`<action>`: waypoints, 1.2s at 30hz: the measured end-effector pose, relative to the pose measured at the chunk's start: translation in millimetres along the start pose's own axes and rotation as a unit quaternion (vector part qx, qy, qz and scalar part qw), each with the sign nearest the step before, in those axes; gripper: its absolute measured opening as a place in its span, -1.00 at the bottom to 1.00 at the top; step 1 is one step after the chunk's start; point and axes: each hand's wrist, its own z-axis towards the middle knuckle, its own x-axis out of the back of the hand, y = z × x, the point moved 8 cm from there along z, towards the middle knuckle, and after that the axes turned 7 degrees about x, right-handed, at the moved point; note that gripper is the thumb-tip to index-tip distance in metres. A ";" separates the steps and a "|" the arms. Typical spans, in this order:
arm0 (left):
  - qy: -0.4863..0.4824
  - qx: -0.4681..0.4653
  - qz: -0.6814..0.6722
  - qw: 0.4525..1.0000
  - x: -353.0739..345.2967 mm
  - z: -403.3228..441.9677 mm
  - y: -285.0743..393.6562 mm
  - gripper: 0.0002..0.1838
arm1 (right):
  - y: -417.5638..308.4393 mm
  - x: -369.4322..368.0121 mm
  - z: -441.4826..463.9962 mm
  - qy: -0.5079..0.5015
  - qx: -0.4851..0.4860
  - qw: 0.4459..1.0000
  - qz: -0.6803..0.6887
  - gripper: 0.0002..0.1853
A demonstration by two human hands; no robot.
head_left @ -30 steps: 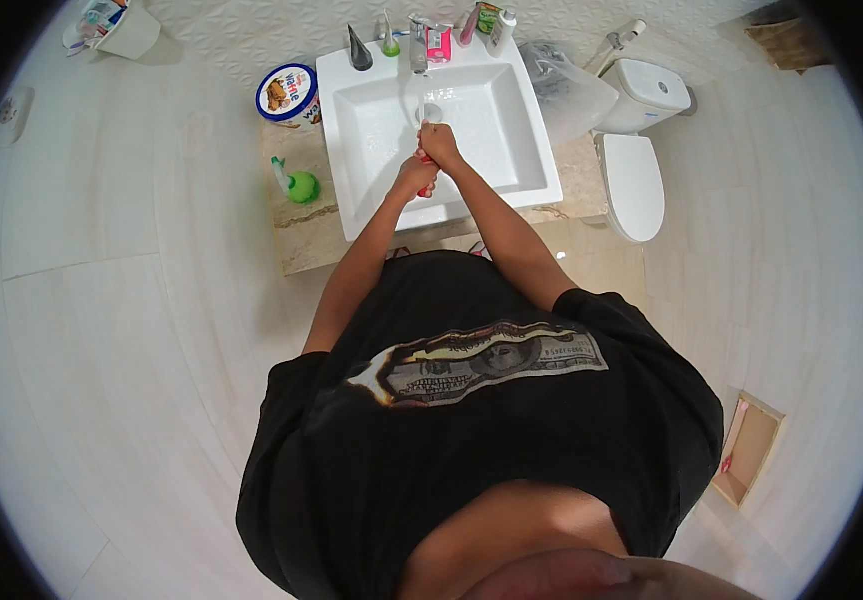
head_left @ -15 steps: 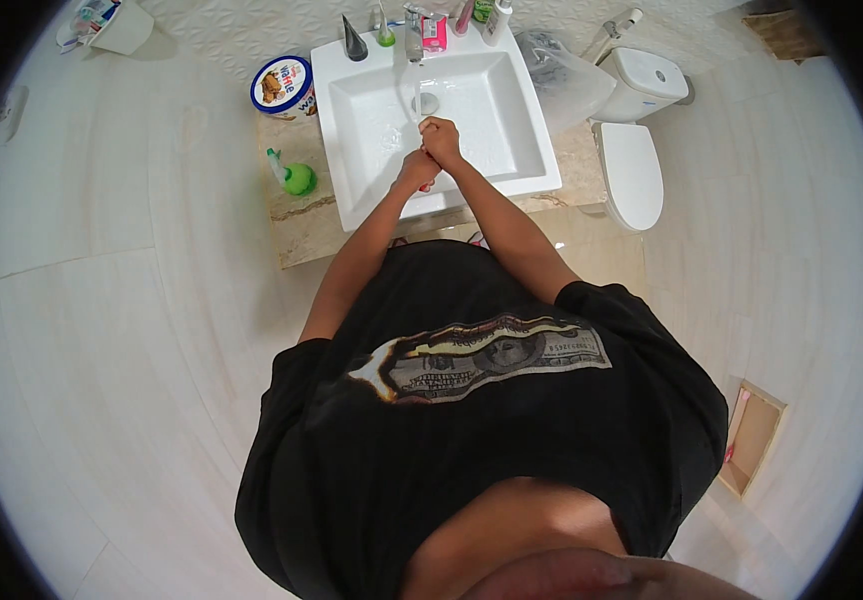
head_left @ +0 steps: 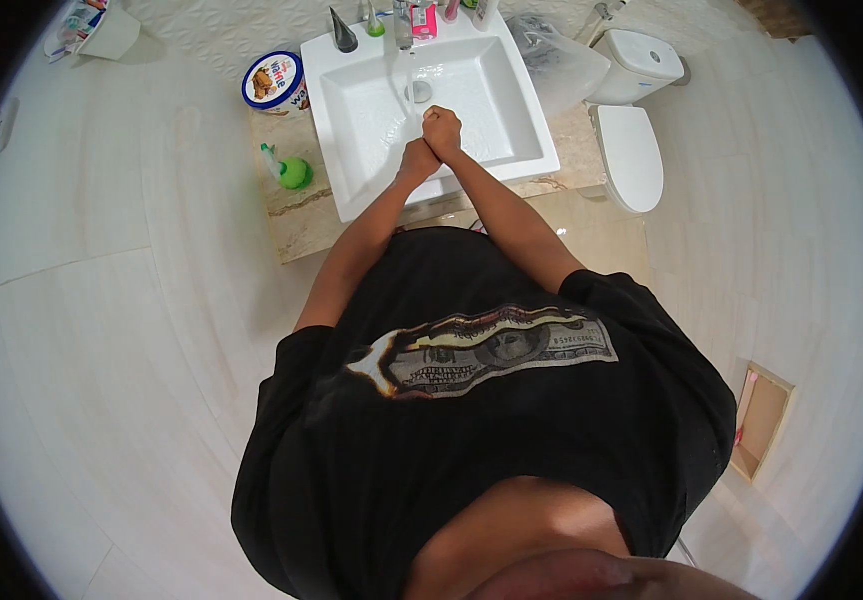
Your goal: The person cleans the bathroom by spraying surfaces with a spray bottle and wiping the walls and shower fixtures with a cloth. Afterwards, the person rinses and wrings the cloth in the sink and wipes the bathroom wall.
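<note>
Water runs from the faucet [head_left: 404, 28] into the white sink [head_left: 362, 125]. Over the front half of the basin, my left hand [head_left: 419, 160] and my right hand [head_left: 442, 132] are closed and touch each other. The right one is a little farther forward, beside the stream and just in front of the drain [head_left: 419, 92]. The fingers of both curl inward, and whatever they hold is hidden from this angle.
Left of the sink, a waffle tub [head_left: 274, 82] and a green spray bottle [head_left: 294, 173] stand on the stone counter [head_left: 302, 228]. A dark cone-shaped tube [head_left: 343, 32] and a pink packet [head_left: 424, 20] are behind the basin. A toilet [head_left: 632, 155] stands at right.
The view has shifted, so sink and counter sit higher in the picture. Both hands have turned slightly, and the red object seen between them earlier is now out of sight.
</note>
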 end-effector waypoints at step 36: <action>-0.564 -0.020 -0.741 0.362 90.6 -46.4 174.7 -0.74 | -163.5 66.1 9.8 -0.493 0.021 0.551 0.673 -0.16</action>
